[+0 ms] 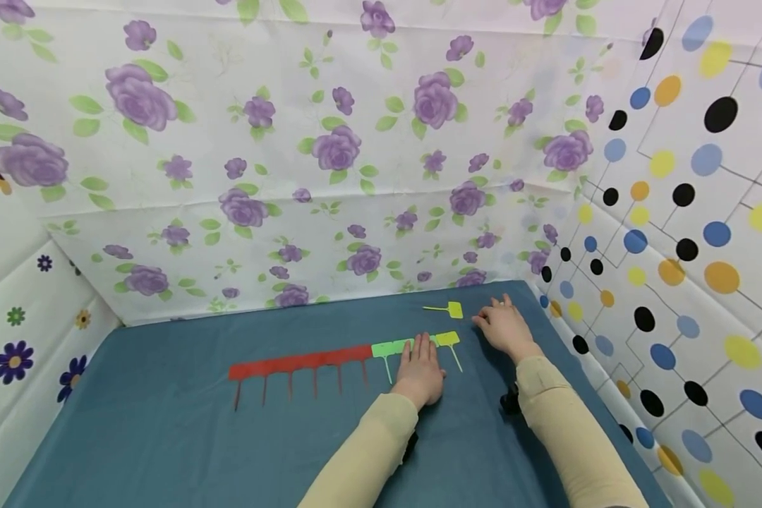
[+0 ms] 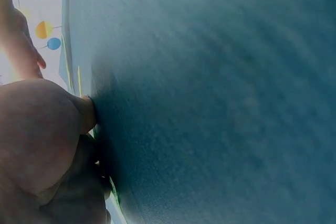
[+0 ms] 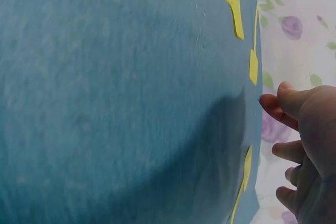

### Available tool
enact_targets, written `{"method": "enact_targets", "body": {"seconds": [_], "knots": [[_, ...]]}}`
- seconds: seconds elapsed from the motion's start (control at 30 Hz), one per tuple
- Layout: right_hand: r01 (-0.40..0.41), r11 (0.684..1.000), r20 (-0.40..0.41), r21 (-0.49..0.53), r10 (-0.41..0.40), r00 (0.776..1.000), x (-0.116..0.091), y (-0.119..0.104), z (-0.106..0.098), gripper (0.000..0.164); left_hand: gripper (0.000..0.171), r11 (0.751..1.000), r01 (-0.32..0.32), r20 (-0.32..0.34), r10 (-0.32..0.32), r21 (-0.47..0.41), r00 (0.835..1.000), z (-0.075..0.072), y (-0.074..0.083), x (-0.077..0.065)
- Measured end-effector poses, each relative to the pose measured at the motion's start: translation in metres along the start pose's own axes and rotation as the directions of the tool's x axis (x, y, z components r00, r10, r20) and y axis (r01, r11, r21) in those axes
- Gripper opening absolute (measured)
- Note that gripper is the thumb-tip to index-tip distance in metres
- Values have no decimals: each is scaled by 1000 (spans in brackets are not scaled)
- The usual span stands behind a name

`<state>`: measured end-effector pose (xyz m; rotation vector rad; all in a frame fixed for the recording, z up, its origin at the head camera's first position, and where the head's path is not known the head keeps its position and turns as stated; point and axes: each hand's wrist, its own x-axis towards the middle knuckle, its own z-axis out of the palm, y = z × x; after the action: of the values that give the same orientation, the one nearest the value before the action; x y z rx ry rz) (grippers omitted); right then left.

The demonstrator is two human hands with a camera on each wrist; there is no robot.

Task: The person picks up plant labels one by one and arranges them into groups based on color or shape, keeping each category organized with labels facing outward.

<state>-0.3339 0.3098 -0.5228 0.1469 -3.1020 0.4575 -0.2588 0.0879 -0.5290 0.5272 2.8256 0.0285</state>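
Flat T-shaped plant labels lie on the blue cloth in a row: several red labels (image 1: 298,362) on the left, green labels (image 1: 386,348) after them, and a yellow label (image 1: 447,339) at the right end. My left hand (image 1: 420,374) rests on the green part and covers some of it. Above the cloth, to the right of the row, hovers my right hand (image 1: 506,329), its fingers loosely bent around nothing. A loose yellow label (image 1: 455,310) lies to its left. Another yellow label (image 3: 247,169) shows below that hand in the right wrist view; the head view hides it.
Blue cloth (image 1: 165,423) covers the table. Behind it hangs a flowered sheet (image 1: 330,233), and a dotted sheet (image 1: 660,282) stands along the right edge. A daisy-patterned sheet (image 1: 32,324) borders the left. A dark wrist device (image 1: 510,401) sits under the right forearm.
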Motion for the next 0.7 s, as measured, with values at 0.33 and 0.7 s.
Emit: {"method": "enact_targets", "body": {"seconds": [0.33, 0.7], "knots": [[28, 1000, 0, 13, -28, 1000, -6, 12, 0, 26, 67, 1000, -12, 9, 12, -3, 1000, 1, -1, -1], [36, 999, -14, 38, -36, 999, -4, 16, 4, 29, 67, 1000, 0, 7, 0, -2, 1000, 2, 0, 0]]}}
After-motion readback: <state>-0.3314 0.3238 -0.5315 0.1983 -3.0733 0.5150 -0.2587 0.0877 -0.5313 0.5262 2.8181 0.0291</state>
